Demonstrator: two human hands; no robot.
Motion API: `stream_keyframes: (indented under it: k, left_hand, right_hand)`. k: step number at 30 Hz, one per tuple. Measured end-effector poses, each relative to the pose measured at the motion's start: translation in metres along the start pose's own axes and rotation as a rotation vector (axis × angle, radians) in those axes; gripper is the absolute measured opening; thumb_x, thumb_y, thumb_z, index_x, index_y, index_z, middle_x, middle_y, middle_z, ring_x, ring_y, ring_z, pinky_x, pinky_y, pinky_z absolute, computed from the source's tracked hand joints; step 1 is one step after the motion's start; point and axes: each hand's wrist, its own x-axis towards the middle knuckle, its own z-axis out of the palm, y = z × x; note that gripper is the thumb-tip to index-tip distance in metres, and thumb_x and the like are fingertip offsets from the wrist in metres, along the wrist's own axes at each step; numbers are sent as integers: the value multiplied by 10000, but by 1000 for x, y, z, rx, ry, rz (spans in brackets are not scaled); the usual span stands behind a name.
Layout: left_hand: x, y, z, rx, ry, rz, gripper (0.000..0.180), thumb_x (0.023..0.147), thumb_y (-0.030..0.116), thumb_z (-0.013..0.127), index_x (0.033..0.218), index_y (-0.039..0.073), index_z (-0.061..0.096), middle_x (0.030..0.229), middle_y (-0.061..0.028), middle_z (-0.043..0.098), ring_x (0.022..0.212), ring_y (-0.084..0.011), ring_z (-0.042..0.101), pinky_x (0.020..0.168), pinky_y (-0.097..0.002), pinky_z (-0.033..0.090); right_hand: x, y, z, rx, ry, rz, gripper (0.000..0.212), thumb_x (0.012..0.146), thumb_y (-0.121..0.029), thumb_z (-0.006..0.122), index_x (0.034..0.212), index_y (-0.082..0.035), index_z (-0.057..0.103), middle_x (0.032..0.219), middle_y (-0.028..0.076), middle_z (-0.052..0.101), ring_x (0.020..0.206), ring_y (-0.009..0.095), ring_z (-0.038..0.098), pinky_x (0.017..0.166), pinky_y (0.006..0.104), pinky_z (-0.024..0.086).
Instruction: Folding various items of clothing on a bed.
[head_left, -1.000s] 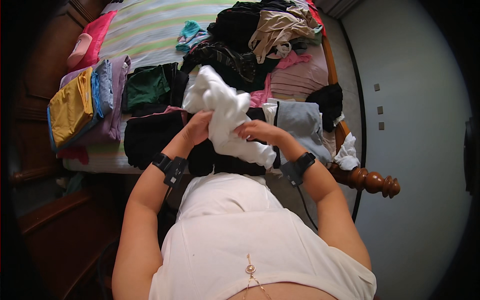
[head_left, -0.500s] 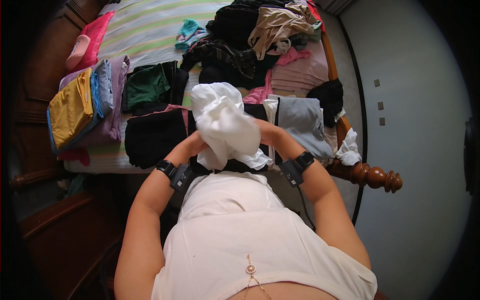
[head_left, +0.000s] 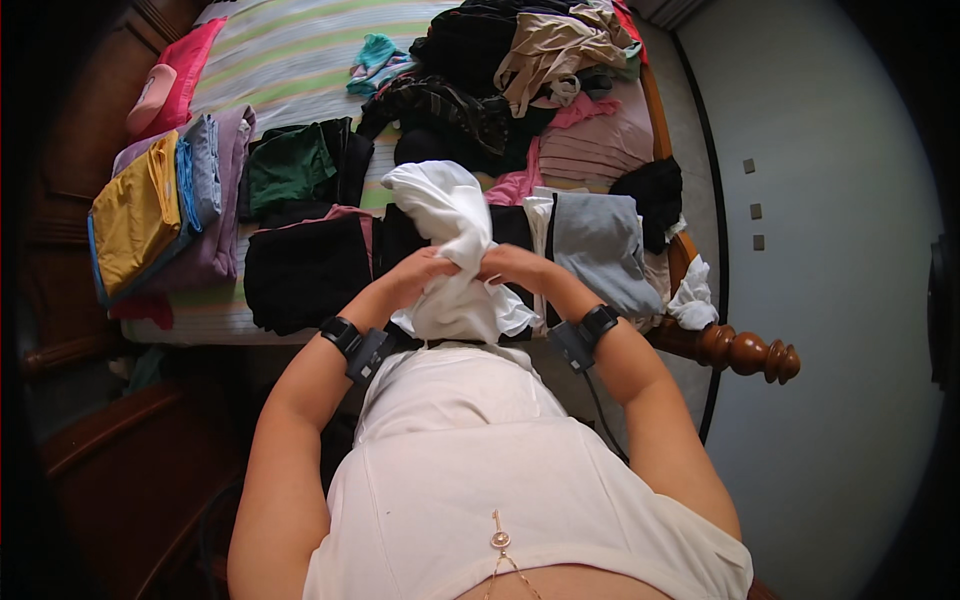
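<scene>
A crumpled white garment [head_left: 445,205] hangs between my hands above the near edge of the bed; its exact kind does not show. My left hand [head_left: 428,272] grips its middle from the left, fingers closed on the cloth. From the right, my right hand [head_left: 512,266] pinches the same part, so the fabric bunches narrow between them. One end flops up and away from me, while the lower end drops toward my waist. Behind it lie folded black clothes [head_left: 310,275] on the left and a folded grey garment [head_left: 600,245] on the right.
Folded yellow cloth [head_left: 138,215] and a green garment [head_left: 290,168] lie on the striped bed [head_left: 290,60] at left. A loose heap of dark clothes [head_left: 465,50] with a beige garment [head_left: 560,55] sits farther back. A turned wooden bedpost [head_left: 745,352] juts out at near right.
Both hands have come closer together and now show on top of the white garment, gathering its middle. Before, it was a wider bundle partly covering my fingers.
</scene>
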Motion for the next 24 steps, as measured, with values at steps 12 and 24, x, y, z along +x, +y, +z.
stream_keyframes:
  k: [12, 24]
  left_hand:
    - [-3, -18, 5, 464, -157, -206, 360, 845, 312, 621, 1058, 25, 667, 968, -25, 646, 871, -106, 566, 807, -247, 435]
    - [12, -32, -43, -251, 283, -2, 406, 783, 98, 676, 1173, 40, 578, 1111, -119, 634, 1008, -250, 621, 917, -359, 471]
  right_hand:
    - [24, 17, 6, 472, 172, -34, 265, 847, -103, 563, 1096, -12, 567, 1023, 92, 628, 948, 210, 625, 853, 358, 502]
    - [-19, -11, 44, -321, -264, 0, 251, 814, -92, 633, 1055, -35, 674, 945, -10, 659, 923, 95, 562, 877, 253, 420]
